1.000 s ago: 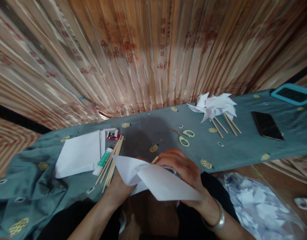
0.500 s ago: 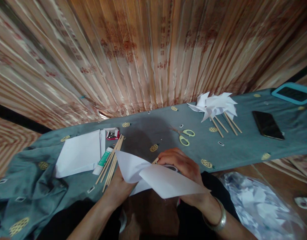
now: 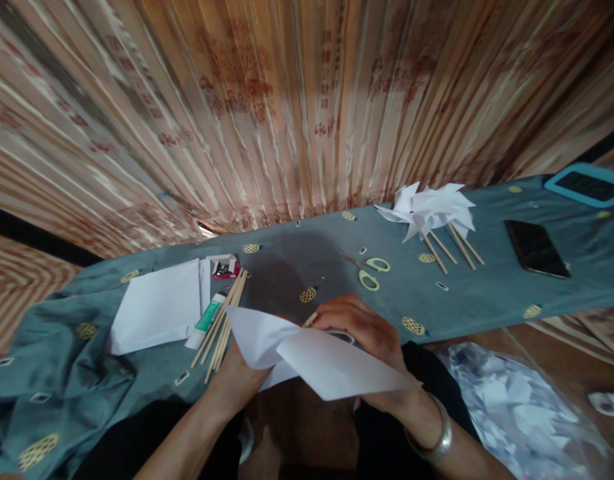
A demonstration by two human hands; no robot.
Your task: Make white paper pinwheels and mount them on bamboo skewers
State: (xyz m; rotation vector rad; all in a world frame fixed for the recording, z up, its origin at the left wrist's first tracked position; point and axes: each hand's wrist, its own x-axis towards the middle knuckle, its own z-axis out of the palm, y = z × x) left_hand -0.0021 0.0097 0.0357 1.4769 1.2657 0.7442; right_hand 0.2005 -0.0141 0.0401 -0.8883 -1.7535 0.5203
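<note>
A white paper pinwheel (image 3: 331,367) with folded blades is held above my lap at the table's front edge. My left hand (image 3: 244,363) grips it from the left, its fingers mostly hidden behind the paper. From the right, my right hand (image 3: 361,327) curls over the back of the pinwheel, closed around a wooden stick (image 3: 311,320) whose end shows by the fingertips. A grey, rounded edge of something shows under the right palm; I cannot make out what it is. Beyond my hands lie scissors (image 3: 369,273) with yellow-green handles.
On the cloth-covered table (image 3: 287,273) at left are white paper sheets (image 3: 157,307), a glue tube (image 3: 207,320), wooden sticks (image 3: 227,327) and a small box of metal pins (image 3: 225,267). Finished pinwheels (image 3: 431,210), a phone (image 3: 537,248) and a blue-framed tablet (image 3: 587,185) lie right. A plastic bag (image 3: 521,407) stands below.
The pinwheel has tilted very slightly, its left tip shifting a little down and left. Both hands keep nearly the same position and grip.
</note>
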